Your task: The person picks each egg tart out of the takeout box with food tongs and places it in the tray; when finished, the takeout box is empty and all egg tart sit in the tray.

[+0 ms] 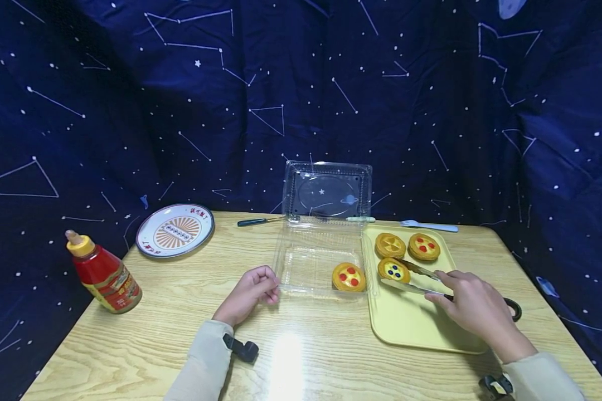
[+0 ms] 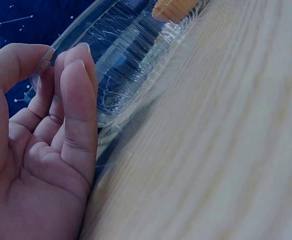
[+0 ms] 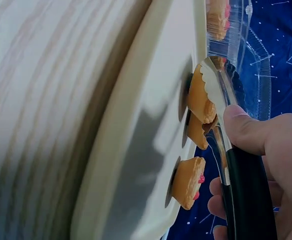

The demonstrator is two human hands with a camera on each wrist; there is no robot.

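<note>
At its front left corner, my left hand [image 1: 251,291] pinches the rim of a clear plastic container [image 1: 306,270], whose lid stands up at the back. One tart with red dots [image 1: 349,277] sits in the container's right side. My right hand [image 1: 476,303] grips metal tongs [image 1: 412,287] with black handles. The tongs' tips lie on both sides of a tart with blue dots [image 1: 394,270] over the yellow tray [image 1: 411,328]; whether they squeeze it I cannot tell. Behind it on the tray are a plain yellow tart [image 1: 390,245] and another red-dotted tart [image 1: 424,247].
A red sauce bottle [image 1: 111,278] with a yellow cap stands at the left edge, near a white patterned plate [image 1: 175,230]. Along the back lie a dark-handled utensil [image 1: 253,221], a pale green handle [image 1: 361,219] and a light blue fork [image 1: 428,225]. A starry curtain hangs behind.
</note>
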